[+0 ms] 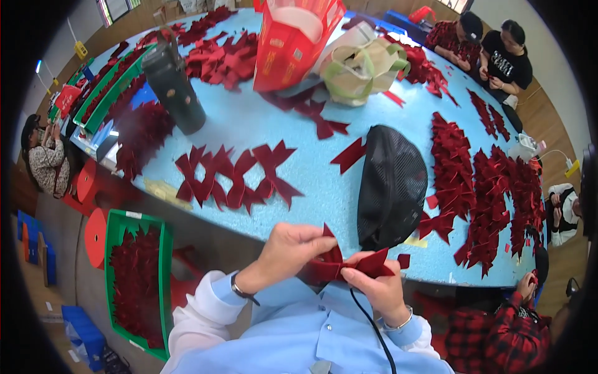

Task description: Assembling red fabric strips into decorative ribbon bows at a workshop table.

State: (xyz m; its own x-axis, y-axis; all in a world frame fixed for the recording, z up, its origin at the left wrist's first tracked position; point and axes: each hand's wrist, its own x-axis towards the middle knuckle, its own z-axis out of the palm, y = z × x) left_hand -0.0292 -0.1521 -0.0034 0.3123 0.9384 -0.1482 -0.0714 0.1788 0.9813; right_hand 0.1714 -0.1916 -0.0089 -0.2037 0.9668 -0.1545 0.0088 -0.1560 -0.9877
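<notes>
Just off the near edge of the blue table [311,212], a dark red velvet bow [377,264] is held between my two hands. My left hand [289,252] pinches its left loop and a pointed ribbon end. My right hand [380,288] grips it near the middle, thumb on top, with a tail spreading to the right. Some of the ribbon is hidden behind my fingers. Beyond my hands lies a row of overlapping red bows [237,174]. A black mesh bag [392,187] rests right ahead of my right hand, with a small red scrap [403,260] nearer me.
A dark bottle [174,87], a red paper bag [293,47] and a beige tote bag [358,71] stand on the table. Bow piles [451,162] line the right side. A green crate [165,280] of bows sits at lower left. Several people work around the table.
</notes>
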